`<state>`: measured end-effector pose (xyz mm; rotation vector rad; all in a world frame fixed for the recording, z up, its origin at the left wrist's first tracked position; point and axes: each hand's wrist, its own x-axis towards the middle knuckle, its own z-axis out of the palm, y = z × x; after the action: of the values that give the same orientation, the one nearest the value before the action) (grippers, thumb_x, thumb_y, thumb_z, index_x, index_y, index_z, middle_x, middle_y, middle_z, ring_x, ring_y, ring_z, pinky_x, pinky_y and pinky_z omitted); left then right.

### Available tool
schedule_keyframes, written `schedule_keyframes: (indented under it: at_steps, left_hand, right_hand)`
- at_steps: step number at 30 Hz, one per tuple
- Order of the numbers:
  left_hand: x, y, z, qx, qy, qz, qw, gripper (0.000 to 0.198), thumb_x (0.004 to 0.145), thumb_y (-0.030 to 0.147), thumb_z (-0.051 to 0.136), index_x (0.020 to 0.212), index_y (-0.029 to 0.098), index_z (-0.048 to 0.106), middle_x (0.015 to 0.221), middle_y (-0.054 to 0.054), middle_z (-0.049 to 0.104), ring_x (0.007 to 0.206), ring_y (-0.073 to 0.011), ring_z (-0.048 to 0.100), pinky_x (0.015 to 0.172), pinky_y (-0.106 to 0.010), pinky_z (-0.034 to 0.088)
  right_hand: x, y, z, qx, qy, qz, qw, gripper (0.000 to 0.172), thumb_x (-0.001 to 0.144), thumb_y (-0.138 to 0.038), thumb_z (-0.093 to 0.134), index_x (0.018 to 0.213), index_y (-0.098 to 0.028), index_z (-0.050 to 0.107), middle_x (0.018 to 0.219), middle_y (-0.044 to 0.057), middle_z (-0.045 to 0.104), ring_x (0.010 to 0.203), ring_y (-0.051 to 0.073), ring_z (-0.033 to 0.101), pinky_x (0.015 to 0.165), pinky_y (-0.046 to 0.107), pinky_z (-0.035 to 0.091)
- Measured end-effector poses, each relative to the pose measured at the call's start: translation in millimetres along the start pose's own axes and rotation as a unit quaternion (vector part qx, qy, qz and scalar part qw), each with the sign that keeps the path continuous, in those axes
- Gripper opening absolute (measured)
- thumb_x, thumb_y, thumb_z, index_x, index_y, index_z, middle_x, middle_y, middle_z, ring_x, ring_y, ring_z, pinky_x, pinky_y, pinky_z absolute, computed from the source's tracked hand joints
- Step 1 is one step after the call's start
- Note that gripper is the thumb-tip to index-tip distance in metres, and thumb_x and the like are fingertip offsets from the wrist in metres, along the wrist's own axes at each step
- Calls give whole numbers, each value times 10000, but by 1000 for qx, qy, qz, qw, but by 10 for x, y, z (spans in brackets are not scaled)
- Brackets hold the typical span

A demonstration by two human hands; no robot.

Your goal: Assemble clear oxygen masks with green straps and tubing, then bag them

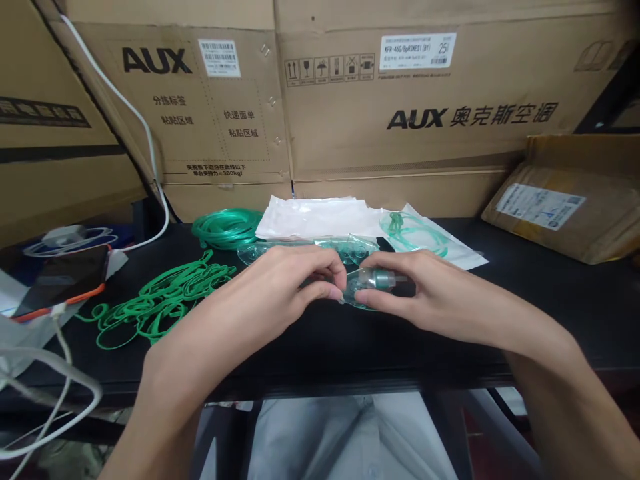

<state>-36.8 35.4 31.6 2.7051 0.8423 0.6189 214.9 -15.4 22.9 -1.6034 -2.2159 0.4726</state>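
Observation:
Both my hands meet over the middle of the black table [525, 280]. Between them is a clear green-tinted plastic mask [363, 283] with a small connector at its tip. My left hand [280, 280] pinches the mask's left edge with curled fingers. My right hand [425, 290] grips its right side, thumb under it. Behind the hands lie more clear masks [350, 245] in a row, partly hidden by my fingers.
A pile of green elastic bands [160, 303] lies at the left, a coil of green tubing [227, 227] behind it. White plastic bags [320, 217] and bagged tubing [415, 233] sit further back. A phone [63, 277] and white cables lie far left. Cardboard boxes [400, 100] wall the back.

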Motion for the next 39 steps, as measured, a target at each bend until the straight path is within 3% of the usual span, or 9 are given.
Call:
schedule_keyframes:
  at_steps: [4, 7, 10, 14, 19, 24, 29, 35, 39]
  left_hand:
    - [0, -7, 46, -48, 41, -21, 998, 113, 1031, 221, 634, 1008, 282, 726, 1057, 42, 773, 982, -190, 715, 841, -275, 519]
    - [22, -61, 64, -120, 64, -29, 990, 75, 1004, 240, 699, 1039, 279, 753, 1063, 30, 794, 970, -196, 757, 883, -290, 569]
    - [29, -109, 58, -198, 63, -32, 978, 42, 973, 261, 769, 1014, 264, 778, 1113, 21, 802, 1013, -195, 772, 945, -282, 591]
    - [26, -119, 41, -271, 64, -30, 960, 75, 967, 300, 800, 1017, 244, 796, 1133, 11, 806, 1030, -183, 779, 973, -260, 598]
    - [31, -97, 46, -329, 71, -22, 942, 80, 956, 269, 821, 1030, 241, 809, 1106, 18, 808, 1018, -155, 783, 958, -217, 607]
    - [52, -73, 90, -332, 117, -5, 936, 91, 949, 275, 829, 1029, 232, 826, 1135, -11, 807, 1064, -186, 769, 985, -265, 618]
    - [71, -57, 131, -333, 170, 15, 928, 108, 945, 296, 838, 1035, 239, 834, 1186, -23, 807, 1143, -209, 751, 1004, -291, 622]
    - [77, -42, 152, -327, 180, 22, 927, 104, 959, 296, 819, 1039, 231, 835, 1192, -40, 807, 1158, -228, 748, 1008, -331, 633]
    - [87, -9, 174, -342, 198, 44, 918, 60, 959, 215, 811, 1010, 238, 831, 1175, -14, 805, 1165, -201, 742, 1010, -297, 622]
  right_hand:
    - [34, 32, 7, 22, 18, -10, 1000, 479, 978, -718, 614, 1278, -359, 718, 797, -34, 651, 635, 173, 542, 563, 295, 359]
    - [58, 48, -1, 78, 3, -19, 997, 354, 1006, -662, 622, 1163, -364, 732, 730, -60, 617, 610, 152, 521, 529, 284, 329]
    - [68, 44, -13, 135, -13, -27, 990, 238, 1021, -554, 663, 1172, -380, 721, 757, -81, 637, 631, 136, 536, 542, 266, 367]
    - [54, 16, -30, 203, -39, -28, 978, 177, 1038, -464, 672, 1186, -378, 718, 925, -85, 767, 783, 150, 672, 673, 265, 490]
    - [33, -13, -61, 261, -44, -46, 963, 204, 1043, -422, 685, 1229, -378, 758, 1005, -71, 813, 931, 174, 750, 811, 281, 538]
    - [42, -27, -90, 290, -40, -48, 955, 256, 1042, -433, 692, 1271, -366, 785, 1042, -35, 831, 1005, 234, 767, 943, 361, 525]
    - [74, -38, -78, 341, -36, -63, 937, 257, 1076, -437, 648, 1159, -288, 840, 938, 1, 839, 975, 222, 747, 956, 354, 489]
    - [50, -24, -46, 424, -56, -45, 903, 232, 1077, -361, 651, 1124, -248, 848, 902, 22, 829, 912, 224, 768, 942, 358, 511]
    - [33, -56, -45, 461, -54, -32, 885, 241, 1057, -351, 673, 937, -245, 853, 891, 13, 812, 824, 213, 768, 903, 351, 541]
